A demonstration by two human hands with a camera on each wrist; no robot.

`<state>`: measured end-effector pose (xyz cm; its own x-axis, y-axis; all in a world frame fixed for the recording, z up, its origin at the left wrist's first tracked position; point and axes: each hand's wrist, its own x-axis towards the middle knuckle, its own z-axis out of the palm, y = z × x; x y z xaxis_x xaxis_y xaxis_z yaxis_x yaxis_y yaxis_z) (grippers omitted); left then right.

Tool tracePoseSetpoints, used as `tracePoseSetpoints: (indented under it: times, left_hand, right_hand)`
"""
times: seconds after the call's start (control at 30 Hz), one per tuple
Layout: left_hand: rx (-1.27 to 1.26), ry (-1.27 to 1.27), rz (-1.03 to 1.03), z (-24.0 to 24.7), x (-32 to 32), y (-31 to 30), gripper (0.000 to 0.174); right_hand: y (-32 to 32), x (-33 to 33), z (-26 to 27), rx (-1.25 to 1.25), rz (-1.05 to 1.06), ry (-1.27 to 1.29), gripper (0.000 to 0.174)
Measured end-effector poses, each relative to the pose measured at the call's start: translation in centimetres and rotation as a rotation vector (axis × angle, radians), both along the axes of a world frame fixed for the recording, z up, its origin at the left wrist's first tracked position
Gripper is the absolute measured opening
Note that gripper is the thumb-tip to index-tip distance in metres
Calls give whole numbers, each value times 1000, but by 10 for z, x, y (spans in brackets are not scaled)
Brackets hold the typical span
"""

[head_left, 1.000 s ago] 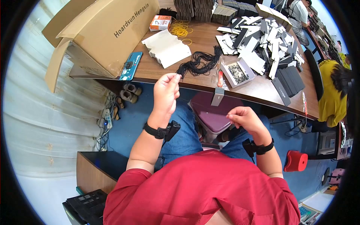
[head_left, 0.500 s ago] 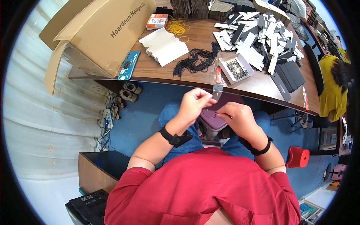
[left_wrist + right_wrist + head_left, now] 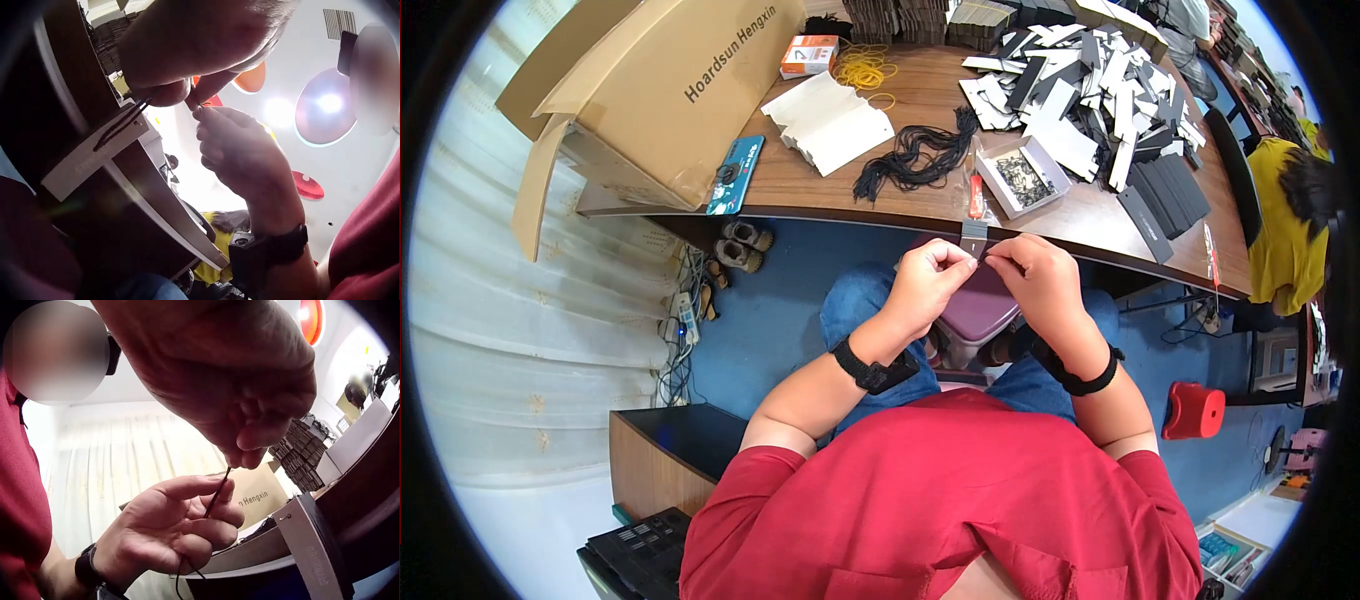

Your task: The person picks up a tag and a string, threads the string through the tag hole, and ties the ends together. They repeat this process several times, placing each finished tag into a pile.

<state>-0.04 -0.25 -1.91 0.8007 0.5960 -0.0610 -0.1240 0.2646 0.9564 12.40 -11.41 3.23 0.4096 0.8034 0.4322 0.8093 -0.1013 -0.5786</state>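
My left hand (image 3: 928, 285) and right hand (image 3: 1040, 285) meet just short of the table's front edge, fingertips nearly touching. Between them runs a thin black cord (image 3: 215, 497), pinched by both hands; its tail (image 3: 181, 584) hangs below the left fingers in the right wrist view. A doubled stretch of cord (image 3: 119, 128) crosses in front of a stack of grey tags in the left wrist view. That stack of tags (image 3: 974, 232) juts over the table edge, just beyond my fingertips, with a small metal piece (image 3: 285, 517) near its end. The hands partly hide the cord.
On the table (image 3: 930, 80) lie a bundle of black cords (image 3: 915, 160), an open box of small metal parts (image 3: 1025, 178), a heap of black and white strips (image 3: 1090, 90) and yellow rubber bands (image 3: 863, 68). A large carton (image 3: 670, 100) stands left; a purple stool (image 3: 980, 305) is below.
The left hand has come down and right from near the cord bundle to meet the right hand. The right hand has risen slightly toward the table edge, and the gap between them has closed.
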Motion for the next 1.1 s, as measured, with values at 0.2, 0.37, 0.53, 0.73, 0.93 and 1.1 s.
tracePoseSetpoints:
  times: [0.2, 0.37, 0.53, 0.73, 0.93, 1.1]
  left_hand:
    - [48, 19, -1, -2, 2, 0, 8]
    - [125, 44, -18, -5, 1, 5, 7]
    - [73, 83, -102, 7, -2, 5, 7]
    - [-108, 103, -194, 15, -8, 10, 7]
    - [177, 14, -181, 4, -4, 13, 10]
    - [266, 131, -197, 3, -5, 17, 12]
  right_hand:
    - [-3, 0, 13, -72, 71, 90, 21]
    - [1, 12, 8, 77, 216, -348, 27]
    - [2, 19, 10, 103, 308, -454, 21]
    - [0, 26, 3, 128, 373, -268, 11]
    - [-9, 22, -4, -181, 232, 782, 5]
    - [-13, 23, -27, -131, 166, 1062, 13]
